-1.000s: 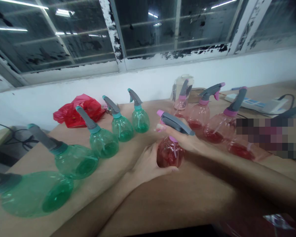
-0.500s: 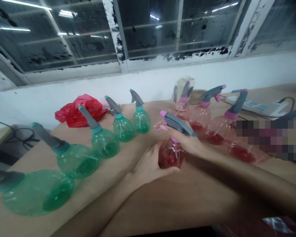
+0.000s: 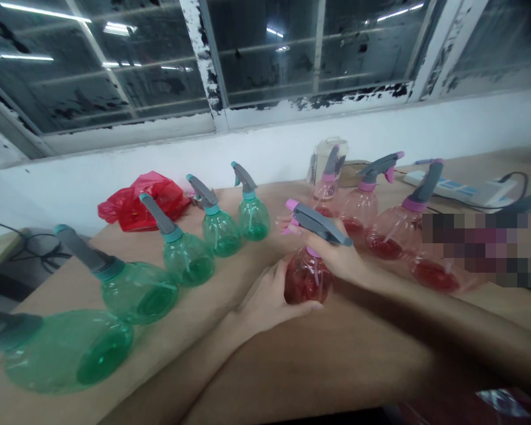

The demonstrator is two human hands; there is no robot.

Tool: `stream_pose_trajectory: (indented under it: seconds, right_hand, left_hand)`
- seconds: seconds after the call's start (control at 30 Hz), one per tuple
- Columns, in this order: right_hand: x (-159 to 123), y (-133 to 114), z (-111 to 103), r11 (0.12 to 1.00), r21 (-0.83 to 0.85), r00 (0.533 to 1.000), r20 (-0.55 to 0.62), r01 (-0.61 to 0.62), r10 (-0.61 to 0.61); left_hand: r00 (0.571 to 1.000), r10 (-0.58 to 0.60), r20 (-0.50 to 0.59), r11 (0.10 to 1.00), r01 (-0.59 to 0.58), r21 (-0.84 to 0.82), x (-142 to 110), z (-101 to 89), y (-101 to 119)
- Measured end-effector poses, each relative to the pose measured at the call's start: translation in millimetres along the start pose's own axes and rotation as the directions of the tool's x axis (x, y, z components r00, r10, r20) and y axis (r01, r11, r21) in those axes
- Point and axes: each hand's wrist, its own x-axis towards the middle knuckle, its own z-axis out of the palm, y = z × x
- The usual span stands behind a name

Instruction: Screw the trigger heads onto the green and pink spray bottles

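Note:
A clear pink spray bottle (image 3: pixel 310 277) with a grey and pink trigger head stands upright on the wooden table (image 3: pixel 292 366) in front of me. My left hand (image 3: pixel 269 292) wraps round the lower left side of its body, the thumb along the near side. Around the neck, under the grey head, my right hand (image 3: pixel 334 248) is closed, with its fingertips by the pink trigger. The nozzle points to the left. Part of the bottle's neck is hidden behind the right hand.
Several green spray bottles (image 3: pixel 188 260) line the left side. Several pink spray bottles (image 3: pixel 392 230) stand on the right, one partly blurred out. Farther back lie a red plastic bag (image 3: pixel 146 200), a clear jug (image 3: pixel 331 154) and a white power strip (image 3: pixel 460 190), below the windows.
Both hands keep their hold on the pink spray bottle, which stays in place. Only the camera view has shifted slightly.

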Motion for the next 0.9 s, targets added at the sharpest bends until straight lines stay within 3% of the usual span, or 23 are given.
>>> stream_pose_trajectory:
  seconds: [0.37, 0.63, 0.9]
  right_hand:
    - [-1.8, -2.9, 0.0, 1.0, -0.015, 1.0, -0.013, 0.021, -0.021]
    - [1.4, -2.5, -2.6, 0.998, -0.021, 0.997, 0.056, -0.051, 0.052]
    - [-2.9, -3.4, -1.9, 0.989, -0.112, 0.995, -0.008, -0.1, 0.099]
  left_hand:
    - [1.0, -0.021, -0.001, 0.999, 0.021, 0.032, -1.1, 1.5, -0.5]
    - [0.999, 0.025, 0.025, 1.0, -0.026, 0.005, 0.4, -3.4, 0.5]
    - [1.0, 0.017, -0.012, 1.0, -0.017, 0.001, -0.7, 3.0, -1.6]
